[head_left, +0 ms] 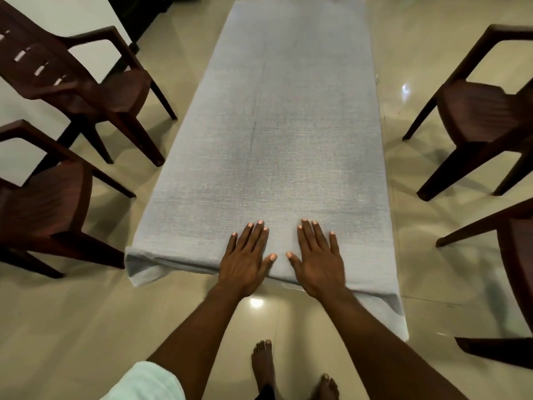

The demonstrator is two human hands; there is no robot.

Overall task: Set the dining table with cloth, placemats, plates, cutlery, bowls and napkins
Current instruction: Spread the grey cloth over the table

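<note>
Neither grip holds anything: left hand (245, 261) and right hand (318, 259) lie flat, fingers straight, side by side on the grey cloth (277, 125) at the desk's near edge, apparently smoothing it before placemats arrive.

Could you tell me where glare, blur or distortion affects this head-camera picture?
Head view: ceiling-light glare on the glossy floor just below the hands; wide-angle distortion splays the brown chairs outward; the right-edge chair is slightly blurred; the grey tablecloth is evenly lit.
</note>
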